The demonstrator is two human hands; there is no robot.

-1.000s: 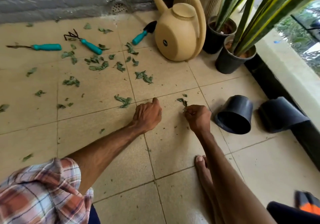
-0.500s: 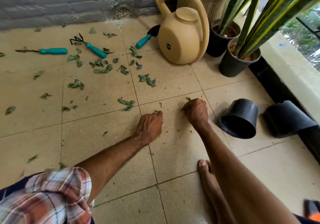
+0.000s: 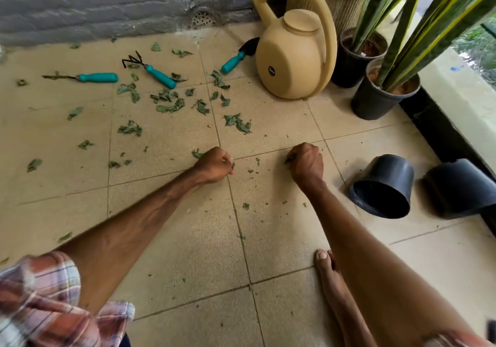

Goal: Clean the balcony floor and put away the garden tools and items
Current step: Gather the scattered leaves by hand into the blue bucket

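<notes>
Floor: beige tiles (image 3: 174,252) with dark grout lines, seen from above by a person crouching.
Back edge: grey brick wall (image 3: 107,3), a round drain grille (image 3: 204,18) at its foot.
Right edge: pale ledge (image 3: 456,91) above a black skirting strip.
Left hand (image 3: 214,165): knuckles on the floor at a grout crossing, fingers curled tight round leaves, green showing at the edges of the fist.
Right hand (image 3: 307,163): near the left hand but apart from it, fingers curled and pinching a dark leaf scrap low to the tile.
Leaves (image 3: 169,105): torn green pieces, thickest between the hands and the wall, crumbs between the hands.
Hand rake (image 3: 150,69): teal handle, lying flat among the leaves.
Weeder (image 3: 96,77): teal handle, flat, left of the rake.
Trowel (image 3: 236,61): blade touching or just behind the watering can (image 3: 292,59).
Watering can: tan, upright, spout toward the wall.
Planted pots (image 3: 381,100): two black ones, against the ledge, beside the can.
Empty pots (image 3: 383,185): two, on their sides, right of the right hand.
Bare foot (image 3: 330,274): under the right forearm.
Open room: bare tile nearest the person and at far left.
</notes>
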